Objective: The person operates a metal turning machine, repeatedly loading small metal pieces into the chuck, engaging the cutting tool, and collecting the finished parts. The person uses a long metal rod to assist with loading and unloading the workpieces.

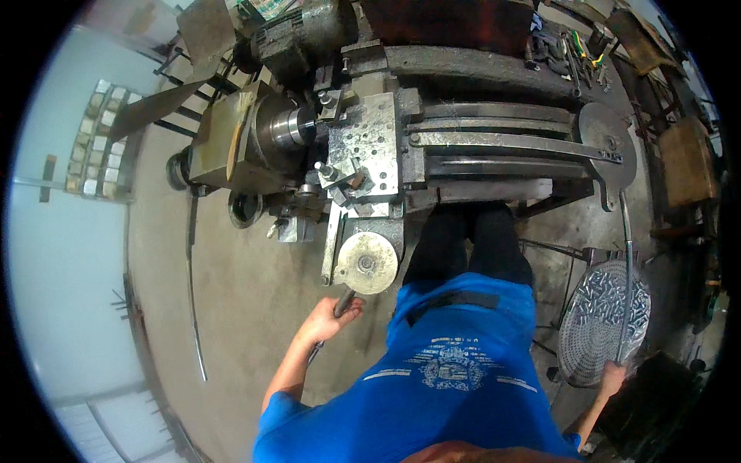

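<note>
My left hand (323, 319) is closed around the short dark crank handle (344, 302) of a pale round handwheel (369, 264) at the front of a lathe. Far to the right, my right hand (613, 378) grips the lower end of a long steel lever (627, 285). That lever runs up to a dark round plate (606, 139) at the machine's right end. Left of centre, the chuck (292, 128) faces a drilled metal tool plate (363, 140) with bolted tool clamps. A thin rod tip between chuck and tool is too small to make out.
Beneath the lever stands a round perforated basket (575, 351) holding many small metal pins. Behind the lathe sit a motor (305, 38) and several hand tools (575, 62). A long thin rod (193, 293) slants down at the left, near a white wall (73, 255).
</note>
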Demonstrator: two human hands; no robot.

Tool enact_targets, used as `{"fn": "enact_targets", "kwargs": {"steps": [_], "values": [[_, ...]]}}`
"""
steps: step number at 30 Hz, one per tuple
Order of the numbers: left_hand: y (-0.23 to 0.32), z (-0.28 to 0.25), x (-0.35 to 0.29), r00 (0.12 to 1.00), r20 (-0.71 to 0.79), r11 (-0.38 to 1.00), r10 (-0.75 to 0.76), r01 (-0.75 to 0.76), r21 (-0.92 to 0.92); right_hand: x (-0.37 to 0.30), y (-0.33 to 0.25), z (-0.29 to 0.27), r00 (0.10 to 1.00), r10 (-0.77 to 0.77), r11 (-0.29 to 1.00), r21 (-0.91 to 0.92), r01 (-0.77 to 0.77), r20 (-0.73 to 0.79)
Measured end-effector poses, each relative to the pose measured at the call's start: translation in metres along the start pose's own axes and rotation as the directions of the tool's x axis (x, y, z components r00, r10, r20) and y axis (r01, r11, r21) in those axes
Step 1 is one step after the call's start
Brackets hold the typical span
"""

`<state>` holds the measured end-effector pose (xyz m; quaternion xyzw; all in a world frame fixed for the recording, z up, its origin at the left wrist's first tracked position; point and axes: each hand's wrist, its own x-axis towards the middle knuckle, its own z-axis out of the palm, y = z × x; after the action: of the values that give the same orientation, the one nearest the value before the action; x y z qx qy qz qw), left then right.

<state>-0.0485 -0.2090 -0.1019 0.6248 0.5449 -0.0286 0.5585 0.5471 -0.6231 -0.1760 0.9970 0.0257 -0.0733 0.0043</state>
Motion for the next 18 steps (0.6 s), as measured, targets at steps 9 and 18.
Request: {"fn": "enact_targets", "kwargs": {"steps": [9, 18], "values": [[0.013, -0.002, 0.000, 1.000, -0.016, 0.999, 0.019, -0.019, 0.029, -0.023, -0.022, -0.016, 0.997, 0.062, 0.996, -0.068, -0.059, 0.041], [0.004, -0.002, 0.002, 1.000, -0.011, 0.999, 0.027, -0.028, -0.032, -0.033, -0.019, -0.013, 0.997, 0.073, 0.995, -0.062, -0.072, 0.010]]}}
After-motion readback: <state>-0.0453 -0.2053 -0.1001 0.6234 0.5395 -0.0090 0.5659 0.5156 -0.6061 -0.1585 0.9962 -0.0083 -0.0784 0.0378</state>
